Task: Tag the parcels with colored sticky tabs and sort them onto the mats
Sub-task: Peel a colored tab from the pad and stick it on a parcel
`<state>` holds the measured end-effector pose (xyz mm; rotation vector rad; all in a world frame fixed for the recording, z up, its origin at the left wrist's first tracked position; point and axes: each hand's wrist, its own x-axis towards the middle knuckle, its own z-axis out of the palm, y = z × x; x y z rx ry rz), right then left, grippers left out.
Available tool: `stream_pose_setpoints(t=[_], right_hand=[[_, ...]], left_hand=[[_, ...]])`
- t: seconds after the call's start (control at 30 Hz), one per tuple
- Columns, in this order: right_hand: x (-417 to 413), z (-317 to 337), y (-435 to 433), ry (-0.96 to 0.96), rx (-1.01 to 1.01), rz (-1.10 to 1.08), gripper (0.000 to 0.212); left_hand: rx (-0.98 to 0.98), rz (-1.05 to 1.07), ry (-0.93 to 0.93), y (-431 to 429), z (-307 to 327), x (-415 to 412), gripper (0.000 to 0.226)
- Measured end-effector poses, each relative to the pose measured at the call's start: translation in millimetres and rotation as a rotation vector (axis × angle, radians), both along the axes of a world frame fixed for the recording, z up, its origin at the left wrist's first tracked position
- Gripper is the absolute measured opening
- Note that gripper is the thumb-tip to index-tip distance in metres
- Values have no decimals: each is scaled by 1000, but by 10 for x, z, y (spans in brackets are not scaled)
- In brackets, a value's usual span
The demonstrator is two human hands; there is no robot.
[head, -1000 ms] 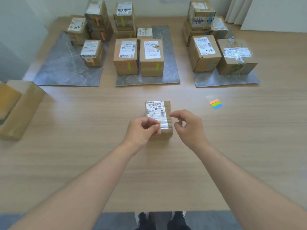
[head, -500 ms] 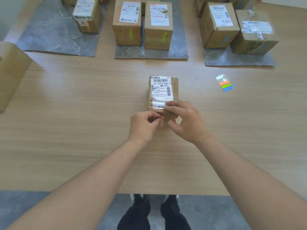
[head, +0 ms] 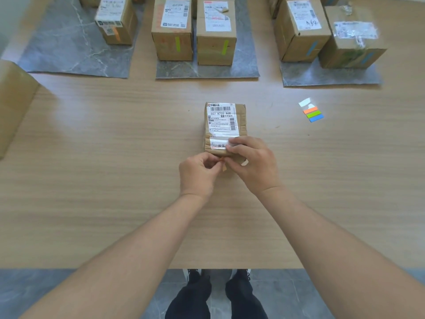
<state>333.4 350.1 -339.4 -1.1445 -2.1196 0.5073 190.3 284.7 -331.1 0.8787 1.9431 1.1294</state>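
Brown cardboard parcel [head: 242,116], white barcode label [head: 222,122]

The shipping label [head: 221,119] on the near parcel [head: 242,125] on the worktop reads "507 N705 A68" under a barcode; its smaller print is too fine to read. A far box's label [head: 304,16] carries a handwritten scrawl that cannot be made out.

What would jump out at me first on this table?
Two bare hands meet over a small parcel in the middle of the wooden table: the left hand pinches an orange sticky tab at its near end while the right hand grips the parcel. Along the far edge, tagged boxes stand on three grey mats, and a strip of orange, green and blue tabs lies to the right.
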Motion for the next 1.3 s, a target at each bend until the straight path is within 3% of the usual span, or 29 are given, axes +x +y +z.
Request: stream_pose_setpoints(t=[0.27,0.6,0.93,1.2,1.3], right_hand=[[81,-10,23,-5,-40,80,34],[42,-60,30,22,-26,54,27],[-29,-116,-7,58,63,6,19],[-134,-159,-54,-13,83,-80,35],[-195,-179,-98,-47,104,-116,38]], left_hand=[[76,-172,166,-12,17,2,7],[-44,-43,159,67,-1,94,2],[-76,55,213,84,-2,96,13],[-91,104,385,-47,18,-201,13],[-15,160,253,-39,30,-292,6]])
